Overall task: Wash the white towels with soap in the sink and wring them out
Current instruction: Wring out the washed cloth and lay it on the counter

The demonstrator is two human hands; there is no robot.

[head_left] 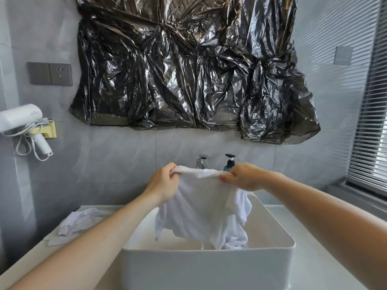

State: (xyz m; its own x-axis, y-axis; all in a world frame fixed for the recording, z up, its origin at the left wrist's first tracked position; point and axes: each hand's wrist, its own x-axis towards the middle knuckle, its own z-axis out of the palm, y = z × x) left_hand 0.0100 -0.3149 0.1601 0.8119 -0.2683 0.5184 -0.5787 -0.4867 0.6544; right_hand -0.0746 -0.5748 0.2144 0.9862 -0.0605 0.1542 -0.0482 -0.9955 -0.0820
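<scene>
A white towel [201, 208] hangs over the white square sink [207, 262], its lower folds reaching into the basin. My left hand [164, 183] grips the towel's top edge at the left, and my right hand [245, 176] pinches the same edge at the right, so the edge is stretched between them. Behind the towel stand a chrome tap [201, 162] and a dark pump bottle of soap [230, 163], both partly hidden. A second white towel [77, 223] lies crumpled on the counter left of the sink.
Pale counter [310, 231] runs on both sides of the sink. Crinkled black plastic sheeting [192, 65] covers the wall above. A white hair dryer [23, 122] hangs in a holder at the left, under a grey wall socket [50, 73]. Window blinds [368, 122] fill the right.
</scene>
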